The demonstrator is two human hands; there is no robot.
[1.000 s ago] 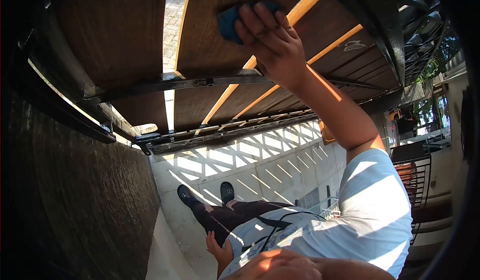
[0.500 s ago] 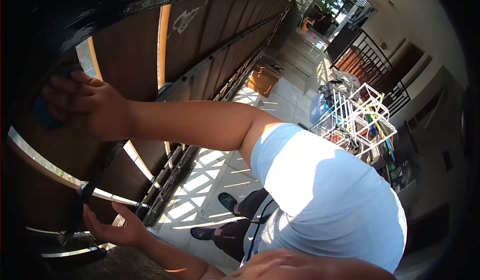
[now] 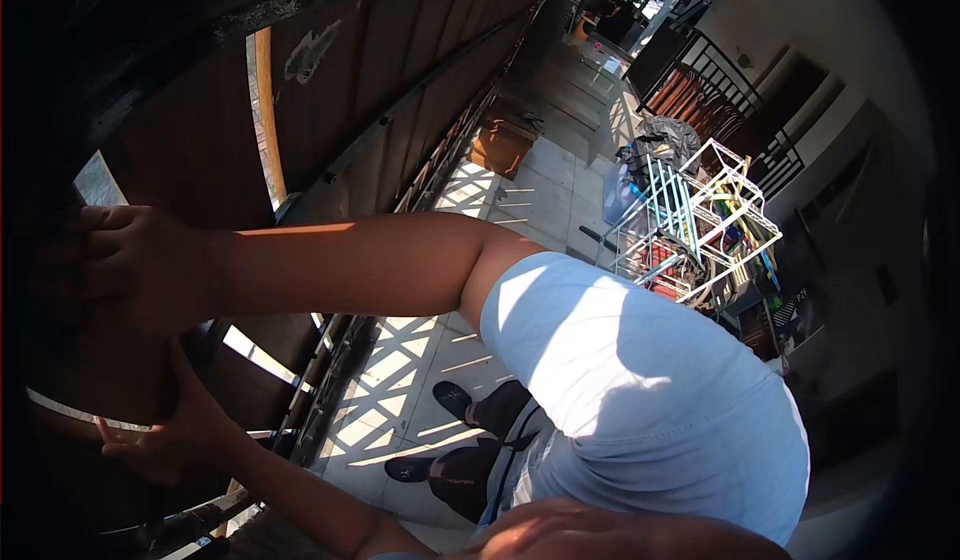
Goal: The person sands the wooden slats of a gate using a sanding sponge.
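Note:
My right hand (image 3: 140,270) presses against a dark brown slat of the gate (image 3: 190,150), its fingers bent in deep shadow. The blue cloth under it is almost lost in the dark now; it showed in this hand half a second ago. Below it, my left hand (image 3: 175,430) rests at a lower slat, thumb up and fingers apart, with no loose object visible in it. Bright gaps show between the slats.
Black rails (image 3: 385,120) cross the gate. A brown box (image 3: 502,148) stands on the tiled floor beside it. To the right are a white wire rack (image 3: 730,200) with items, a blue container (image 3: 618,195) and a black railing (image 3: 740,110). My shoes (image 3: 453,400) are below.
My right hand has moved lower and slightly left, and the cloth has dropped into shadow. My left hand has moved up and left against the slat. The view has shifted slightly.

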